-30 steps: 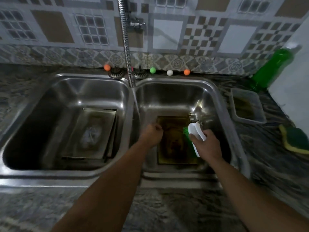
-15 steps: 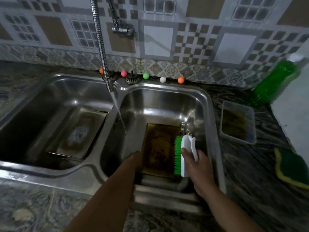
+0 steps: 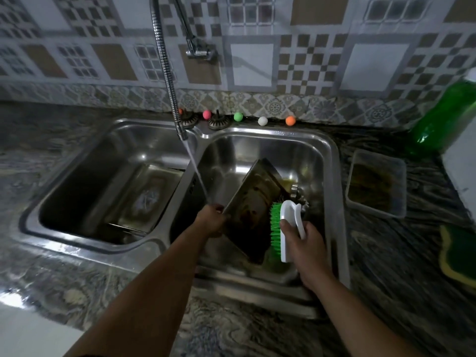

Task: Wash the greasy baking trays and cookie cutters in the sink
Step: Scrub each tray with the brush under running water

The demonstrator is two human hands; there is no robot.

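A greasy metal baking tray stands tilted in the right basin of the steel double sink. My left hand grips its left edge. My right hand holds a white scrub brush with green bristles, the bristles pressed against the tray's right side. A metal cookie cutter peeks out behind the brush. Another baking tray lies flat in the left basin. Water runs from the flexible faucet hose down toward my left hand.
A clear plastic container with brownish residue sits on the counter right of the sink. A green dish soap bottle leans at far right, and a green-and-yellow sponge lies near it. Small coloured balls and two strainer plugs line the sink's back ledge.
The tray in the right basin has been lifted from lying flat to standing tilted, held by my left hand. The brush stays at its right side. The view has shifted right.
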